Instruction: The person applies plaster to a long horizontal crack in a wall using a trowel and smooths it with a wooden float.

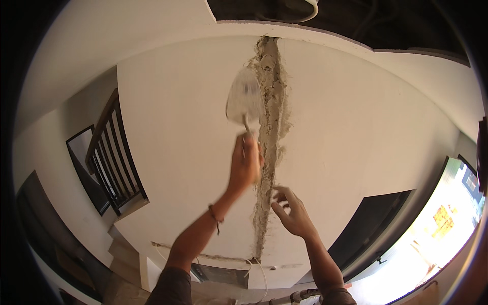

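My left hand (pixel 245 161) is wrapped round the handle of a pointing trowel (pixel 244 96), its blade upward and slightly blurred. The blade is just left of a rough vertical channel (pixel 270 96) in the white wall (pixel 188 112), overlapping its edge in the picture; whether it touches cannot be told. Grey-brown mortar lies uneven in the channel, with smears along both sides. Lower down, my right hand (pixel 292 212) is beside the channel's right edge, fingers loosely bent and apart, with nothing visible in them.
Overhead, the ceiling has a dark opening (pixel 335 25) with a pale cable loop (pixel 311 11). Loose wires (pixel 263 277) hang near the channel's foot. A dark stair railing (pixel 114 152) stands left; a dark doorway (pixel 371 223) and bright opening (pixel 427 244) are at right.
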{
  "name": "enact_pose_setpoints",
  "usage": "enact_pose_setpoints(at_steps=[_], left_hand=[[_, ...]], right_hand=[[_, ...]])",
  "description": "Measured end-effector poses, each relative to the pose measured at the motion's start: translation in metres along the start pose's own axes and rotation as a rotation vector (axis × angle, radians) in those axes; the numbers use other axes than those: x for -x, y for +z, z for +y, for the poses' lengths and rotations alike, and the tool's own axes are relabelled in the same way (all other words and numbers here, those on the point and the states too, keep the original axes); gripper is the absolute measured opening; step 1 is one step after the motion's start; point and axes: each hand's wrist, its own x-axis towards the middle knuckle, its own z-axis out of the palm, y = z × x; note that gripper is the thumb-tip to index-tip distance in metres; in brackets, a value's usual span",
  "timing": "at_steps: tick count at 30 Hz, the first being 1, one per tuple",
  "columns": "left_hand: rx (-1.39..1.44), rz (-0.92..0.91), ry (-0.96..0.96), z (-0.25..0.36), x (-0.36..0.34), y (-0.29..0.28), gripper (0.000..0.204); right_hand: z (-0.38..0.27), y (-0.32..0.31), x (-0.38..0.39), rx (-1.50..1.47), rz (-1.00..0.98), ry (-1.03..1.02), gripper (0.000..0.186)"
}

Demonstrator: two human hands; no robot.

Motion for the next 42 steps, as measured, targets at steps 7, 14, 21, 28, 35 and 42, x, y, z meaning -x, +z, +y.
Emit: enact_pose_setpoints(at_steps=[7, 14, 21, 28, 35, 42], left_hand=[[-1.095, 0.063, 0.253, 0.055, -0.187, -0.095, 0.039], [-1.539, -0.253, 0.261, 0.057, -0.173, -0.072, 0.041], [-1.534, -0.293, 0.215, 0.087, -0.176, -0.081, 0.039], [-1.703, -0.499, 0.315, 0.019, -0.121, -0.084, 0.037], [-1.625, -0.272, 0.449, 0.057, -0.147, -0.094, 0.035], [-1.678, -0.627, 0.365, -0.01, -0.075, -0.106, 0.041]], right_hand=[[0.078, -0.045, 0.109, 0.07, -0.269, 0.479, 0.031], [0.158, -0.09, 0.247, 0.225, 0.052, 0.927, 0.033], [0.187, -0.1, 0.344, 0.523, 0.183, 0.902, 0.036], [0.188, -0.077, 0.379, 0.283, 0.141, 1.142, 0.046], [0.177, -0.079, 0.372, -0.06, 0.145, 1.152, 0.056], [0.189, -0.086, 0.388, 0.014, 0.12, 1.126, 0.069]])
